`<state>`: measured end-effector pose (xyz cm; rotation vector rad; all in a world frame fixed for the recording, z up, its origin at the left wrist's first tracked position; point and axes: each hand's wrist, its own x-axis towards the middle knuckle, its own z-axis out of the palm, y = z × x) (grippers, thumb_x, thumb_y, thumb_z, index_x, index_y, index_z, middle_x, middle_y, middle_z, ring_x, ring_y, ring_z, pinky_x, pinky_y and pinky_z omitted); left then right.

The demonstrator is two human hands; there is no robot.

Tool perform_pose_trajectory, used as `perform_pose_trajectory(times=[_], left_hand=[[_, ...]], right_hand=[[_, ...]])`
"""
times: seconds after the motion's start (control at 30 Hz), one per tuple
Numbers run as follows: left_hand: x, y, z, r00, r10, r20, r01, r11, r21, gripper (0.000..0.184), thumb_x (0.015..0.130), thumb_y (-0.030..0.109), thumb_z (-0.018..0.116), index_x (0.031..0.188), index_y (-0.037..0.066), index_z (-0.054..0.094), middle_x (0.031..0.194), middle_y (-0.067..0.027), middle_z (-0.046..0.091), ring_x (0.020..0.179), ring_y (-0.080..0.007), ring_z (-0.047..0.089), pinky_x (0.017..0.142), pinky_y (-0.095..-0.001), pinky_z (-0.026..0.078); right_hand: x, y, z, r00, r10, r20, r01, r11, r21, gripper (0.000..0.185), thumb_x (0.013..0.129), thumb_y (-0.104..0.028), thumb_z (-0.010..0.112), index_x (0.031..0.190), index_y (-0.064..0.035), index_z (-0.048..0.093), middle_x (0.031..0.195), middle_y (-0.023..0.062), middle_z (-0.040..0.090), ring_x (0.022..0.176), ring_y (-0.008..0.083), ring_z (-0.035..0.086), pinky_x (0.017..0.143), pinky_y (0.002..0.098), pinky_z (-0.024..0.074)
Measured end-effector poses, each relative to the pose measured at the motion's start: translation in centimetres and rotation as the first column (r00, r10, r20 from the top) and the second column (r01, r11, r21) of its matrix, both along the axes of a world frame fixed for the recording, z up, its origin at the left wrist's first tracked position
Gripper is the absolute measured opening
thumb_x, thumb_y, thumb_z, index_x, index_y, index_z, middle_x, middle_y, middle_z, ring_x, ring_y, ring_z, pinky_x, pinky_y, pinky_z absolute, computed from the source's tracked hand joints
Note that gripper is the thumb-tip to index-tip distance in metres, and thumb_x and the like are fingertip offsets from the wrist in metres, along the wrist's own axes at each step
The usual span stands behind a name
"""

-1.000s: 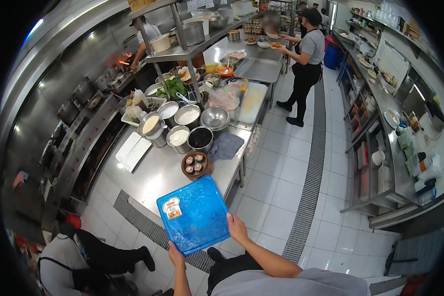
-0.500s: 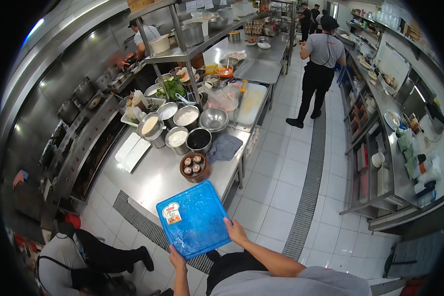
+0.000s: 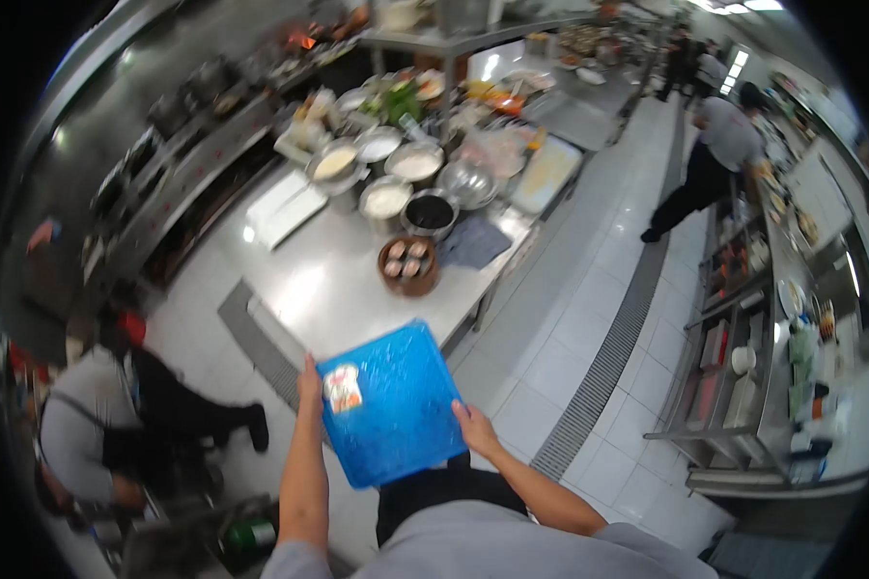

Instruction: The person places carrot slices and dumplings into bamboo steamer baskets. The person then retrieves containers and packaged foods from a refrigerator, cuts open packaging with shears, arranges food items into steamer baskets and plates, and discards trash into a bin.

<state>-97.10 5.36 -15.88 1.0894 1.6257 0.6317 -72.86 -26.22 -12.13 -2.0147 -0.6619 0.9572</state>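
Both hands grip a square blue plastic tray (image 3: pixel 391 410) with rounded corners, a raised rim and a glossy, streaky surface; a white paper label (image 3: pixel 343 388) sits near its upper left corner. The left hand (image 3: pixel 309 384) closes on the left edge near that corner, the right hand (image 3: pixel 475 429) on the right edge. The tray is held in front of the body, just off the near edge of a smooth, shiny steel bench (image 3: pixel 323 299).

Toward the bench's right edge stands a round brown steamer basket (image 3: pixel 407 287) holding four rounded pieces. Beside it lies a crumpled grey-blue cloth (image 3: pixel 478 243) along that edge, and behind, a deep steel bowl (image 3: pixel 433 234) with black contents. A flat white slab (image 3: pixel 285 207) lies toward the left edge.

Half a second ago the left hand was at the tray's lower left corner; it has moved up the side. The person in grey (image 3: pixel 729 135), earlier upright in the aisle, now leans toward the shelved steel unit (image 3: pixel 758 429) on the right. The view has blurred.
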Motion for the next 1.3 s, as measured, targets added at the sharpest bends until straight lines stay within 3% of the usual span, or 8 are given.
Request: perform_pose_trajectory(times=[0.17,0.23,0.3,0.47,0.6,0.97,1.13,1.3], left_hand=[[-0.1,-3.3,5.8,0.995,-0.027,-0.094,0.014,0.992,-0.129,0.090,0.091,0.074,0.044,0.111,-0.010,0.067,0.114,-0.0217,0.068,0.105,-0.0266,0.066,0.087,-0.0386,0.052],[-0.9,-5.5,7.5,0.858,0.057,0.511,0.131,0.937,-0.325,0.086,0.091,0.075,0.044,0.108,-0.006,0.070,0.111,-0.0192,0.069,0.097,-0.0224,0.068,0.081,-0.0356,0.053],[-1.1,-10.3,9.0,0.853,0.061,0.519,0.074,0.969,-0.235,0.082,0.090,0.074,0.049,0.109,-0.003,0.071,0.106,-0.0160,0.071,0.089,-0.0201,0.068,0.076,-0.0333,0.053],[-5.6,-15.2,4.1,0.998,-0.019,0.054,0.028,0.982,-0.186,0.068,0.093,0.063,0.056,0.117,0.000,0.068,0.103,-0.0150,0.072,0.087,-0.0212,0.069,0.077,-0.0343,0.053],[-5.9,-14.3,7.0,0.991,-0.092,-0.094,0.087,0.994,-0.059,0.064,0.090,0.058,0.063,0.108,-0.003,0.072,0.095,-0.0165,0.073,0.084,-0.0217,0.070,0.075,-0.0356,0.053],[-7.3,-14.3,5.0,0.997,-0.040,0.060,0.051,0.979,-0.196,0.061,0.089,0.054,0.068,0.108,-0.004,0.070,0.096,-0.0159,0.073,0.085,-0.0211,0.069,0.075,-0.0353,0.054],[-9.4,-17.4,5.7,0.969,0.236,0.078,-0.218,0.957,-0.190,0.064,0.089,0.054,0.069,0.109,-0.006,0.069,0.098,-0.0150,0.072,0.084,-0.0195,0.069,0.074,-0.0329,0.054],[-13.3,-23.1,12.8,0.697,0.675,0.241,-0.657,0.736,-0.161,0.065,0.090,0.055,0.067,0.112,-0.006,0.068,0.100,-0.0137,0.072,0.087,-0.0193,0.069,0.077,-0.0330,0.055]], right_hand=[[1.4,0.5,0.1,0.996,0.091,-0.025,-0.093,0.991,-0.094,0.069,0.098,-0.063,0.041,0.096,0.0020,0.062,0.090,0.0267,0.066,0.090,0.0428,0.064,0.080,0.0481,0.0475],[1.6,0.7,0.1,0.995,0.093,0.021,-0.091,0.993,-0.069,0.068,0.099,-0.063,0.040,0.095,0.0020,0.061,0.088,0.0262,0.065,0.088,0.0431,0.064,0.079,0.0484,0.0472],[1.2,0.9,1.3,0.993,0.113,0.015,-0.111,0.990,-0.090,0.068,0.099,-0.062,0.040,0.096,0.0024,0.061,0.088,0.0265,0.065,0.088,0.0434,0.064,0.079,0.0486,0.0474],[1.8,3.3,1.9,0.966,0.258,-0.016,-0.256,0.948,-0.190,0.068,0.099,-0.061,0.041,0.107,0.0035,0.060,0.101,0.0287,0.065,0.102,0.0419,0.063,0.087,0.0471,0.0472],[4.1,13.6,5.4,0.850,0.283,0.445,-0.332,0.943,0.033,0.064,0.100,-0.054,0.044,0.133,0.0000,0.052,0.134,0.0273,0.051,0.125,0.0389,0.050,0.103,0.0429,0.0414],[1.7,26.2,3.7,0.574,0.559,0.598,-0.522,0.813,-0.259,0.064,0.102,-0.054,0.035,0.095,-0.0010,0.071,0.094,0.0223,0.069,0.094,0.0366,0.066,0.088,0.0471,0.0499],[3.3,27.4,2.8,0.886,0.464,-0.011,-0.451,0.867,0.209,0.049,0.100,-0.047,0.053,0.117,-0.0024,0.065,0.103,0.0096,0.066,0.092,0.0178,0.062,0.084,0.0317,0.0502],[0.3,18.4,10.1,0.532,0.841,0.096,-0.778,0.440,0.449,0.067,0.084,-0.030,0.079,0.138,-0.0060,0.047,0.139,0.0152,0.046,0.116,0.0272,0.055,0.093,0.0418,0.0476]])
